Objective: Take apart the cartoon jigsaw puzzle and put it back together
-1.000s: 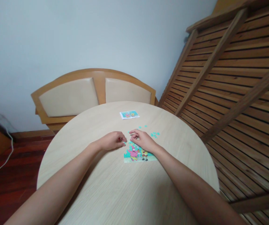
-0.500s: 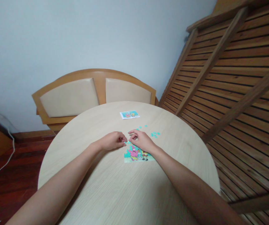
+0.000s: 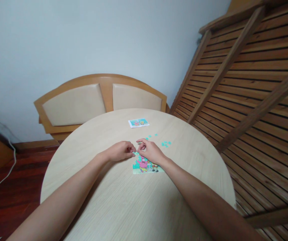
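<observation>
A partly assembled cartoon jigsaw puzzle [image 3: 145, 166] lies on the round light-wood table [image 3: 124, 201]. My left hand [image 3: 121, 150] rests curled at the puzzle's upper left corner, fingertips pinched on a small teal piece. My right hand [image 3: 150, 150] lies over the puzzle's top edge, fingers curled, its fingertips almost touching the left hand's. What the right fingers hold, if anything, is hidden. Several loose teal pieces [image 3: 165, 144] lie just right of and behind the right hand.
A small reference picture card [image 3: 138, 123] lies farther back on the table. A padded wooden bench back [image 3: 100, 100] stands behind the table. A slatted wooden frame [image 3: 246, 87] leans on the right. Cables [image 3: 0, 174] trail over the dark floor at left.
My right hand has slid slightly left, closing the gap to my left hand. The left hand has hardly moved.
</observation>
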The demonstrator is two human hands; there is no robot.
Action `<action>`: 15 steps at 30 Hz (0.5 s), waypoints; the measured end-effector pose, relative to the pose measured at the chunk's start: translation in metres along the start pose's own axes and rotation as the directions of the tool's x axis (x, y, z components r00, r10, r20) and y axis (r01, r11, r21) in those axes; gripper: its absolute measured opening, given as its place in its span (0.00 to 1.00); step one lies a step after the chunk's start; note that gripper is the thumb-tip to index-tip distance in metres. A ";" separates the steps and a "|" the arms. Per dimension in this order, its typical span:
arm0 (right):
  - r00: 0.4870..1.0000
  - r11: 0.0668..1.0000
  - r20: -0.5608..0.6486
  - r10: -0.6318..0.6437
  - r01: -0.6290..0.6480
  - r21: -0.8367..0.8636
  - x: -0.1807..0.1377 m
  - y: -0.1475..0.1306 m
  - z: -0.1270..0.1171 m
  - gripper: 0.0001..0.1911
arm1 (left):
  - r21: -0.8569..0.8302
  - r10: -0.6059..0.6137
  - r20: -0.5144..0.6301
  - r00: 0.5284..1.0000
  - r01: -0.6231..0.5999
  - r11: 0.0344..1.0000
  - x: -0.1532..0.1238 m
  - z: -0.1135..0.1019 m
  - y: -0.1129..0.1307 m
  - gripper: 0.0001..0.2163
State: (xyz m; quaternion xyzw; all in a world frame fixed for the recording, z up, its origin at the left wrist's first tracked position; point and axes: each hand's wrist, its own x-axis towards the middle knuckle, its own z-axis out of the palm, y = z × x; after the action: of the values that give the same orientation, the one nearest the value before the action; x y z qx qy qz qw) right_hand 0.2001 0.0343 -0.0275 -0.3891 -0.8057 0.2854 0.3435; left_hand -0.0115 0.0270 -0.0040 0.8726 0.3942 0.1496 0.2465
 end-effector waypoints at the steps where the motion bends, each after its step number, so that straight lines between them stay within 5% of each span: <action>1: 1.000 1.000 0.001 0.009 -0.009 0.011 0.000 0.000 -0.001 0.23 | 0.005 -0.003 -0.003 1.000 0.003 1.000 0.000 0.000 0.000 0.09; 10: 0.999 1.000 -0.034 0.018 -0.017 0.016 -0.008 0.012 -0.026 0.16 | 0.094 0.107 -0.039 0.993 -0.103 0.990 -0.003 -0.004 0.008 0.12; 15: 0.990 0.997 0.128 -0.055 0.062 -0.054 -0.016 0.013 -0.038 0.16 | 0.129 0.205 0.004 0.979 -0.204 0.970 -0.002 -0.004 0.008 0.10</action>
State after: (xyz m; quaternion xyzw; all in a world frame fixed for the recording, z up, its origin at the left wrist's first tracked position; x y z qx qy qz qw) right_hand 0.2426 0.0349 -0.0192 -0.3561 -0.8449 0.2757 0.2887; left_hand -0.0097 0.0223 0.0031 0.9220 0.3122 0.1527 0.1710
